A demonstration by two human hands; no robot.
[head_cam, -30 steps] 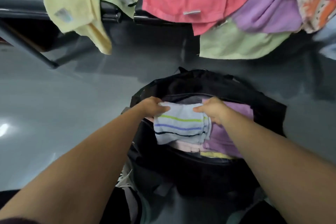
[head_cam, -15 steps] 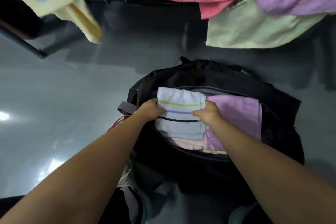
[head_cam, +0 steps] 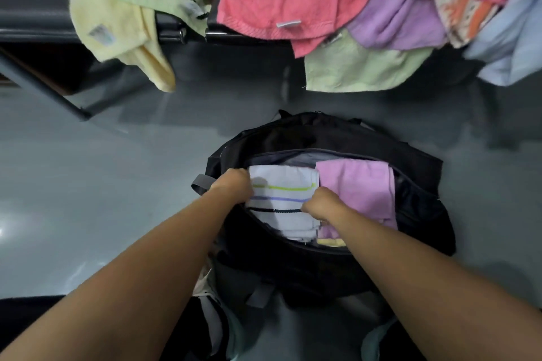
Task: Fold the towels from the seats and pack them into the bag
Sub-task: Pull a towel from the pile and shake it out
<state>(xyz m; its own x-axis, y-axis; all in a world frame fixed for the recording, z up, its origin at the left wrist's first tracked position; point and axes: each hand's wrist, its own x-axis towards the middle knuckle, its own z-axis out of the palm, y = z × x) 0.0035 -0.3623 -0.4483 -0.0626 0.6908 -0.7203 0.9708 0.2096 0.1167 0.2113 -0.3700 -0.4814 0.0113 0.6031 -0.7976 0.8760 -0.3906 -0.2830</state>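
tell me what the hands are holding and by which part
Both grip the folded striped towel in the bag: left hand at its left edge, right hand at its right edge.

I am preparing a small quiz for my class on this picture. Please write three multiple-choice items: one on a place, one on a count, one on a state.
1. Where in the bag does the striped towel lie?
A. left of the pink towel
B. right of it
C. hidden under it

2. How many coloured stripes show on the striped towel?
A. one
B. three
C. six

3. The bag is:
A. zipped shut
B. open
C. upside down

Answers:
1 A: it lies beside the pink towel, on the left side of the bag.
2 B: a green, a blue and a black line cross it.
3 B: both towels show through its mouth.
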